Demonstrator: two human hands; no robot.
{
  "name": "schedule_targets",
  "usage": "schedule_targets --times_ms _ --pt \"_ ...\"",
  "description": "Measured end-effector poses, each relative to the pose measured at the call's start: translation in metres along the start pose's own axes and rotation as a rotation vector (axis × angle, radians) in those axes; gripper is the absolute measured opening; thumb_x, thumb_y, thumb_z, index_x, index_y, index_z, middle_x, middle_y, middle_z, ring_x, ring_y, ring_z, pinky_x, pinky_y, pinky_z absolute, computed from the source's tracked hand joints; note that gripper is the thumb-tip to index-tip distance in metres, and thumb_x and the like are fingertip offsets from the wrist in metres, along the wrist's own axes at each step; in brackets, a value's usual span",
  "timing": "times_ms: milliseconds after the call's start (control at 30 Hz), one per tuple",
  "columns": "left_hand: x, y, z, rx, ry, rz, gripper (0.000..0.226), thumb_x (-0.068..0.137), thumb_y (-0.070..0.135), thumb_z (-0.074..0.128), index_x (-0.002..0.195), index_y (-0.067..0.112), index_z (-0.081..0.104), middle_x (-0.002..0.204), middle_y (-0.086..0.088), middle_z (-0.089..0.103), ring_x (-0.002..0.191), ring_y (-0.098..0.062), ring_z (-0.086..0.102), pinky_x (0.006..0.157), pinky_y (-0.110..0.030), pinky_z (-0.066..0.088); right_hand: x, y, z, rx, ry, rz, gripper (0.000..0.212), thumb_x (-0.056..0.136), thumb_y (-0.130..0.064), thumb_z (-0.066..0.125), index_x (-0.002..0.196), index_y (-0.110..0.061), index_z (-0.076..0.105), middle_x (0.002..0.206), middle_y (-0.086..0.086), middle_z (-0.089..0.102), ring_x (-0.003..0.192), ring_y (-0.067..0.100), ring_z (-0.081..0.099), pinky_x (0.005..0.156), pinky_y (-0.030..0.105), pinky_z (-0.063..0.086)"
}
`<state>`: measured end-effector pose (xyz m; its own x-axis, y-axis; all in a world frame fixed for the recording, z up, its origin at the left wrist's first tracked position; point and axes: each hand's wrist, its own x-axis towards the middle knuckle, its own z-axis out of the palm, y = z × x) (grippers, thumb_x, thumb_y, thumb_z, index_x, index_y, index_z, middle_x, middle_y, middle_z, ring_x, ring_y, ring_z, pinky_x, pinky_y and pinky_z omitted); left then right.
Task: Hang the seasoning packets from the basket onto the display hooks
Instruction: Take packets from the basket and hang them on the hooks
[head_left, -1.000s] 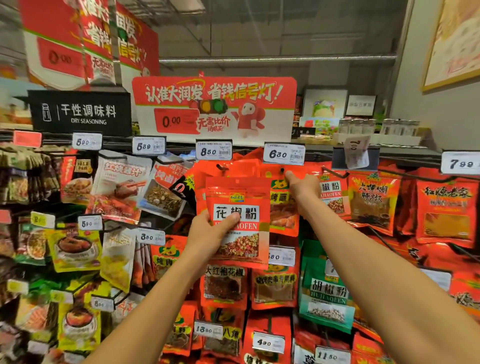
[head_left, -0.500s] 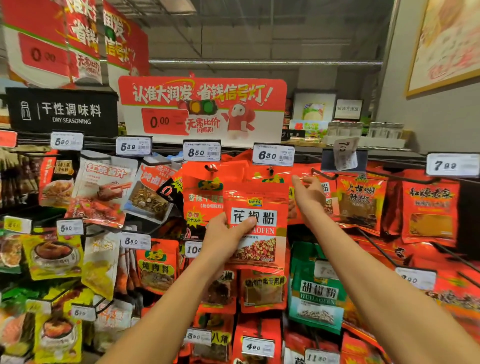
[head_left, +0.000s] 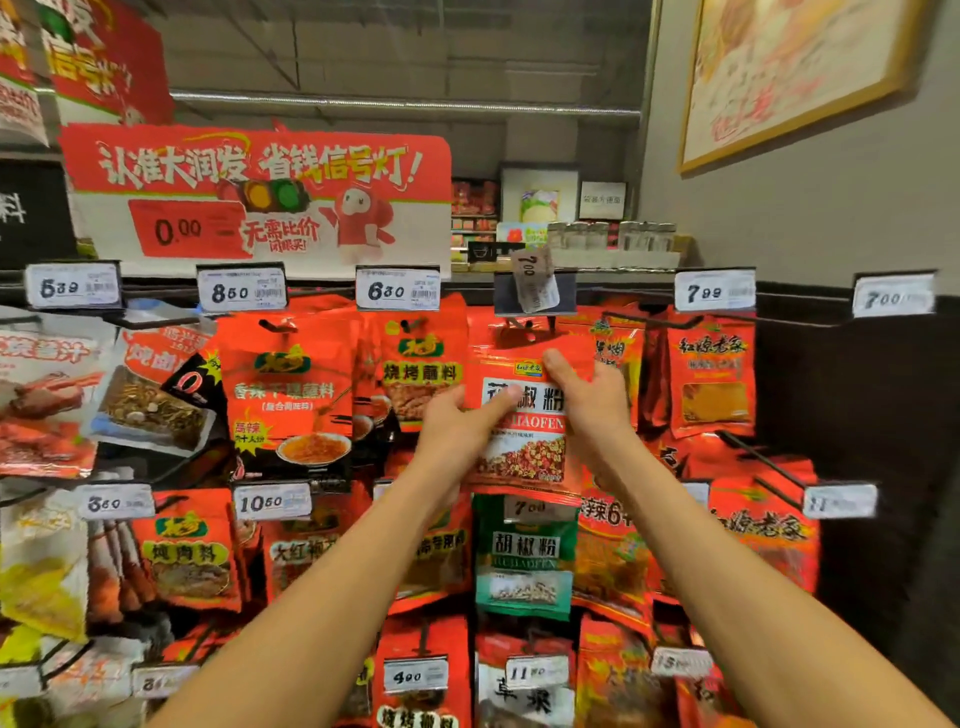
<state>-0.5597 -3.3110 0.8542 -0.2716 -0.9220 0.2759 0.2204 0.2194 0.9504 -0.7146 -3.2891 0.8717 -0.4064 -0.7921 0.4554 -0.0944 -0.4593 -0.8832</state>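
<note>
Red foil seasoning packet (head_left: 522, 415) raised at centre frame to the display hook (head_left: 524, 330) under the skewed price tag (head_left: 535, 280), its hole seemingly at or just short of the hook tip, so this packet appears nearly hung; the basket is out of view and what remains cannot be judged. The left hand (head_left: 457, 421) pinches the packet's left edge, thumb across the label, while the right hand (head_left: 589, 395) grips its upper right edge with curled fingers

Price tags (head_left: 242, 292) read 8.50, 6.30, 7.99; held packet (head_left: 524, 431): "HUAJIAOFEN".
</note>
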Motion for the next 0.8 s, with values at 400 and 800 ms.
schedule_targets --times_ms 400,800 --pt "0.053 0.037 0.020 -0.008 0.315 0.145 0.023 0.092 0.024 0.072 0.077 0.010 0.062 0.072 -0.015 0.059 0.063 -0.025 0.057 0.058 -0.038 0.046 0.033 -0.018 0.003 -0.100 0.021 0.024 0.022 0.084 -0.017 0.072 0.064 -0.017 0.064 0.064 0.009 0.073 0.060 0.025 0.073 0.055 0.034 0.054" --pt "0.057 0.027 0.008 0.061 0.312 0.322 0.037 0.084 0.028 0.069 0.074 -0.007 0.061 0.065 -0.009 0.061 0.061 -0.020 0.056 0.057 -0.038 0.047 0.034 -0.011 0.004 -0.077 0.034 -0.125 0.037 0.089 -0.029 0.071 0.054 -0.036 0.066 0.056 -0.011 0.068 0.052 0.005 0.067 0.046 0.019 0.048"
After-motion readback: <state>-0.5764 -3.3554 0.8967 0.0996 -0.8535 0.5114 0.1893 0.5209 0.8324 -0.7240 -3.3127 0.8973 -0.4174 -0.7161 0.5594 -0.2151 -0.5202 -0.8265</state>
